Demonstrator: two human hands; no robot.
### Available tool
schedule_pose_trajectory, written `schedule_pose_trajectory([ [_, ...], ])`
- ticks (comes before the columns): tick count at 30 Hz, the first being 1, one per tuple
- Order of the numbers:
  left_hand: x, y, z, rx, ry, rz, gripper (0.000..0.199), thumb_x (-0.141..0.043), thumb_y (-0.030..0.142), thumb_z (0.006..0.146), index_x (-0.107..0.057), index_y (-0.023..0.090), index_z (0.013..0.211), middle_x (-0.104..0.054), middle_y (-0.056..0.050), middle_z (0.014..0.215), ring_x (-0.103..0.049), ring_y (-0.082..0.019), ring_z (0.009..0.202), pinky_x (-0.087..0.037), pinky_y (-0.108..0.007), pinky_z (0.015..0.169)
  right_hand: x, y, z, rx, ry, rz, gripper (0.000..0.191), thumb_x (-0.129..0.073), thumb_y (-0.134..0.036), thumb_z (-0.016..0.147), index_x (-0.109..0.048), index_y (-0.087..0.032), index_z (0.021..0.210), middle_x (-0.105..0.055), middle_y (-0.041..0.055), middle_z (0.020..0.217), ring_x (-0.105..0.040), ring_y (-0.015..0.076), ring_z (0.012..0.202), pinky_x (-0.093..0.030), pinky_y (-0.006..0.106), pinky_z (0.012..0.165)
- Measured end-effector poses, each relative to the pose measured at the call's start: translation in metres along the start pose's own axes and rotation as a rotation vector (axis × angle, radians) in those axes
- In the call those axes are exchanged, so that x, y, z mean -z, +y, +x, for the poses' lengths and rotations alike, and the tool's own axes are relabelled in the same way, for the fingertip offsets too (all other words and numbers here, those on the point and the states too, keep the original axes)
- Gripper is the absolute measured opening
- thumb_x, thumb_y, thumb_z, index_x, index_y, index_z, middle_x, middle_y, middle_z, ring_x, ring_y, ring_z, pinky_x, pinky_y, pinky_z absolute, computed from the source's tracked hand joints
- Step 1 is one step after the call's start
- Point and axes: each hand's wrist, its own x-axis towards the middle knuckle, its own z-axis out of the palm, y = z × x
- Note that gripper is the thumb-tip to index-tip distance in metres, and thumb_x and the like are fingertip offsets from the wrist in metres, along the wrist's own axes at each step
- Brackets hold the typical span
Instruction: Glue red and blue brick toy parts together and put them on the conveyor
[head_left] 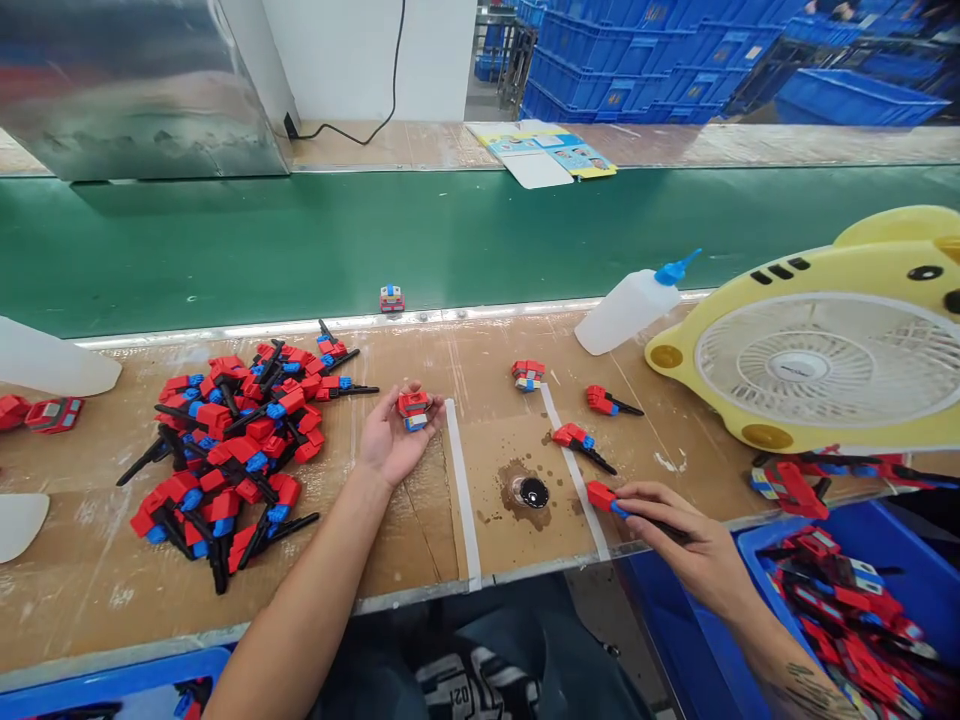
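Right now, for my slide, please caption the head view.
Left hand cradles a toy block; right hand pinches a slimmer piece.

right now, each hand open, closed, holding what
Left hand: palm up, holding a red toy block.
Right hand: closed on a red and black toy piece.

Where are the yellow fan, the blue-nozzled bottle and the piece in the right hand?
Yellow fan (801, 367): head view, on its hub.
Blue-nozzled bottle (627, 311): head view, on its body.
Piece (601, 496) in the right hand (696, 550): head view, on its red end.
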Motion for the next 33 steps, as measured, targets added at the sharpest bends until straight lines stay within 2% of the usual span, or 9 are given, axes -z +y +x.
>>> schedule_pose_trajectory([
  [4, 0.000, 0.000, 0.000, 0.005, 0.007, 0.000, 0.031, -0.045, 0.033, 0.096, -0.068, 0.013, 0.089, -0.068, -0.010, 0.080, -0.068, -0.023, 0.088, -0.056, -0.039, 0.085, 0.009, -0.001, -0.006, -0.021, -0.032, -0.065, 0.014, -0.068, -0.037, 0.087, -0.073, -0.025, 0.093, -0.068, 0.0091, 0.112, -0.066, 0.0252, 0.103, -0.055, 0.036, 0.088],
  [7, 0.000, 0.000, 0.000, 0.004, 0.013, 0.007, 0.032, -0.044, 0.033, 0.097, -0.067, 0.014, 0.089, -0.067, -0.010, 0.080, -0.068, -0.022, 0.087, -0.056, -0.038, 0.085, 0.007, -0.004, -0.007, -0.026, -0.056, -0.160, 0.016, -0.069, -0.038, 0.086, -0.069, -0.025, 0.095, -0.067, 0.0093, 0.113, -0.066, 0.0257, 0.104, -0.055, 0.036, 0.086],
  [11, -0.001, -0.001, 0.000, -0.004, 0.022, 0.018, 0.032, -0.043, 0.034, 0.098, -0.067, 0.014, 0.089, -0.067, -0.010, 0.080, -0.068, -0.022, 0.087, -0.056, -0.037, 0.083, -0.003, -0.004, -0.007, 0.067, -0.060, -0.264, 0.010, -0.061, -0.032, 0.091, -0.064, -0.024, 0.095, -0.066, 0.0092, 0.111, -0.066, 0.0245, 0.103, -0.055, 0.036, 0.086],
  [16, -0.002, -0.001, -0.001, -0.003, 0.023, 0.003, 0.032, -0.044, 0.035, 0.098, -0.067, 0.015, 0.089, -0.066, -0.009, 0.080, -0.067, -0.021, 0.085, -0.056, -0.036, 0.082, -0.008, 0.008, -0.012, 0.218, -0.074, -0.418, 0.003, -0.057, -0.024, 0.092, -0.060, -0.024, 0.093, -0.063, 0.0109, 0.117, -0.065, 0.0249, 0.107, -0.054, 0.038, 0.088],
  [19, -0.002, -0.001, -0.001, -0.001, 0.004, 0.016, 0.030, -0.046, 0.036, 0.098, -0.067, 0.016, 0.091, -0.066, -0.008, 0.080, -0.067, -0.021, 0.086, -0.055, -0.036, 0.082, -0.009, 0.012, -0.013, 0.247, -0.106, -0.469, 0.018, -0.065, -0.031, 0.088, -0.058, -0.023, 0.103, -0.062, 0.0132, 0.120, -0.063, 0.0282, 0.109, -0.053, 0.042, 0.090],
  [21, -0.002, -0.002, -0.002, -0.005, -0.008, 0.037, 0.029, -0.046, 0.036, 0.098, -0.066, 0.017, 0.091, -0.066, -0.008, 0.082, -0.067, -0.021, 0.086, -0.055, -0.036, 0.081, -0.013, 0.011, -0.011, 0.223, -0.088, -0.472, 0.025, -0.069, -0.037, 0.086, -0.058, -0.022, 0.103, -0.063, 0.0138, 0.117, -0.063, 0.0291, 0.106, -0.053, 0.043, 0.087],
  [25, -0.003, -0.003, -0.002, -0.016, -0.025, 0.089, 0.025, -0.048, 0.034, 0.097, -0.066, 0.018, 0.092, -0.067, -0.008, 0.083, -0.067, -0.021, 0.086, -0.055, -0.035, 0.081, -0.026, 0.003, -0.002, 0.092, 0.059, -0.460, 0.024, -0.069, -0.042, 0.086, -0.056, -0.022, 0.092, -0.067, 0.0120, 0.101, -0.064, 0.0264, 0.090, -0.054, 0.040, 0.076],
  [28, -0.003, -0.002, -0.003, -0.029, -0.015, 0.125, 0.021, -0.053, 0.033, 0.094, -0.067, 0.018, 0.093, -0.068, -0.008, 0.083, -0.067, -0.021, 0.086, -0.055, -0.035, 0.081, -0.033, -0.004, 0.005, 0.001, 0.115, -0.389, 0.022, -0.066, -0.040, 0.087, -0.060, -0.020, 0.094, -0.069, 0.0103, 0.093, -0.065, 0.0245, 0.082, -0.055, 0.039, 0.075],
  [33, 0.000, -0.001, 0.000, -0.022, -0.022, 0.140, 0.020, -0.055, 0.034, 0.092, -0.067, 0.018, 0.093, -0.068, -0.008, 0.084, -0.067, -0.021, 0.085, -0.056, -0.036, 0.080, -0.033, -0.022, 0.010, -0.137, 0.141, 0.047, 0.043, -0.068, -0.041, 0.086, -0.058, -0.021, 0.122, -0.069, 0.0115, 0.114, -0.067, 0.0257, 0.104, -0.055, 0.042, 0.091],
])
